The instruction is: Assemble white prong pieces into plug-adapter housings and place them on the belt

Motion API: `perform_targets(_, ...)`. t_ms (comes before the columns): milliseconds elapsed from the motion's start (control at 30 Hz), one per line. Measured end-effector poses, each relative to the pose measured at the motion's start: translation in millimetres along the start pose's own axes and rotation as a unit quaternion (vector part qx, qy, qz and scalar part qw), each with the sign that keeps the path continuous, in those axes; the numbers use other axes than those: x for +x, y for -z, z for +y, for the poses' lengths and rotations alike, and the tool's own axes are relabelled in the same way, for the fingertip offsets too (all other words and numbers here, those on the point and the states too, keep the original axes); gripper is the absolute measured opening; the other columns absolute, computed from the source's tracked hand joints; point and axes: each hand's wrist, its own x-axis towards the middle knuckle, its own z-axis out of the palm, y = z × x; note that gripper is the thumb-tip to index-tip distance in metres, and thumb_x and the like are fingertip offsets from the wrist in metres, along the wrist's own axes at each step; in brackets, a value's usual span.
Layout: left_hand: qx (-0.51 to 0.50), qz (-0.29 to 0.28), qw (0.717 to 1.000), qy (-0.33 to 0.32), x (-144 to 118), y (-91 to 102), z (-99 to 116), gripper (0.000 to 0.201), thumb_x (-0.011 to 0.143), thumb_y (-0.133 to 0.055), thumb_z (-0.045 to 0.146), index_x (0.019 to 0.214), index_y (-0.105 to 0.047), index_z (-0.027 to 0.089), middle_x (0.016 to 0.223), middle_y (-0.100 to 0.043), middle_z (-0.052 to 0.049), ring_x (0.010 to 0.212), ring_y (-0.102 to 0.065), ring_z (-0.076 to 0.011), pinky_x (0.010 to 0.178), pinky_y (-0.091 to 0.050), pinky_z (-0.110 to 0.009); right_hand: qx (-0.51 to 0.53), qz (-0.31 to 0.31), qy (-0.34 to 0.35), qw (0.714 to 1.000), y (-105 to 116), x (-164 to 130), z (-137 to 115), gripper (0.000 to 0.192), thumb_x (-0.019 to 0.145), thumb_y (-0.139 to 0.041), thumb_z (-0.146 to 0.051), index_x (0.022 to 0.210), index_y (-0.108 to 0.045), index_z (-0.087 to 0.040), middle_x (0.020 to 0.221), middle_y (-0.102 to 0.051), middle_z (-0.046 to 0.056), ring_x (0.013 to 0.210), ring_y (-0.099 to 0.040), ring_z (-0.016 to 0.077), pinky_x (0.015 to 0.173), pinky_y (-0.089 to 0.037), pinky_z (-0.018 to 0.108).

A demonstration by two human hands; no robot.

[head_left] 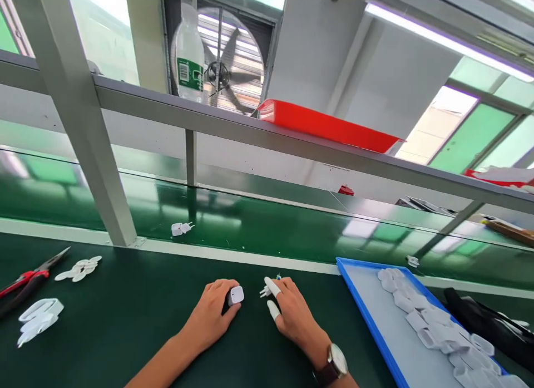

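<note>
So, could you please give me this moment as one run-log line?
left hand: holds white plug housing | right hand: holds pronged plug part | both on green mat | blue tray at right

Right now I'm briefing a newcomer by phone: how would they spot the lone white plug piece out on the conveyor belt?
Start at the glossy green conveyor belt behind the dark work mat. Look just right of the slanted grey frame post, where the white plug piece lies alone. Unlike the white parts piled in the blue tray, nothing lies beside it.
</note>
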Motion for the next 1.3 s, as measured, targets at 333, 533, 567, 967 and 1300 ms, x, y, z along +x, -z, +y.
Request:
perform_targets(333,-0.1,0.027,0.984,-0.144,-12.2,-11.2,20.5,0.063,0.09,-0.072,0.031,0.146,-0.044,0.031,0.144,-0.054,-0.011,0.13,-0.055,-0.0286,0.109,-0.051,-0.046,0.57,0.117,-0.199,0.789,-13.3,-5.2,-35.0,0.04,0.09,-0.072,-0.043,0.125,-0.064,-0.023,0.095,-0.067,0.004,0.072,-0.068,0.0184,0.072,-0.062,0.039)
perform_targets(533,-0.347,-0.022,0.937,-0.016,-15.0,-12.6,49.5,0.021,0.095,-0.06,0.034,0.113,-0.06,0.023,0.105,-0.062,-0.006,0.087,-0.063,-0.0158,0.083,-0.058,-0.03,0.611,0.147,-0.214,0.748,-19.4,-6.9,-37.0,0.049,0.088,-0.075,-0.042,0.131,-0.06,-0.025,0.099,-0.066,0.005,0.076,-0.068,0.0179,0.071,-0.063,0.037)
perform_targets(567,-0.382,-0.005,0.924,-0.004,-13.5,-12.2,50.4,0.025,0.094,-0.063,0.038,0.114,-0.061,0.023,0.109,-0.06,-0.007,0.088,-0.062,-0.0157,0.082,-0.059,-0.03,0.586,0.163,-0.199,0.768,-20.8,-7.6,-35.7,0.05,0.088,-0.075,-0.04,0.133,-0.058,-0.026,0.103,-0.067,0.005,0.081,-0.069,0.0187,0.074,-0.063,0.037)
perform_targets(967,-0.515,-0.072,0.846,0.123,-8.5,-7.4,44.6,0.058,0.075,-0.085,0.047,0.119,-0.063,0.017,0.109,-0.07,-0.012,0.1,-0.067,-0.0226,0.085,-0.059,-0.036,0.357,0.196,-0.054,0.912,-10.8,-10.5,-47.8,0.034,0.092,-0.063,-0.016,0.124,-0.064,-0.029,0.103,-0.071,0.003,0.088,-0.069,0.0169,0.079,-0.059,0.03)
perform_targets(1300,-0.414,-0.03,0.909,0.019,-7.2,-2.0,42.8,0.048,0.079,-0.082,0.048,0.118,-0.07,0.024,0.109,-0.056,-0.007,0.087,-0.061,-0.0161,0.081,-0.059,-0.033,0.41,0.145,-0.08,0.897,-13.9,-12.7,-37.6,0.034,0.09,-0.067,-0.019,0.123,-0.069,-0.029,0.11,-0.075,0.004,0.097,-0.073,0.0187,0.086,-0.062,0.031)
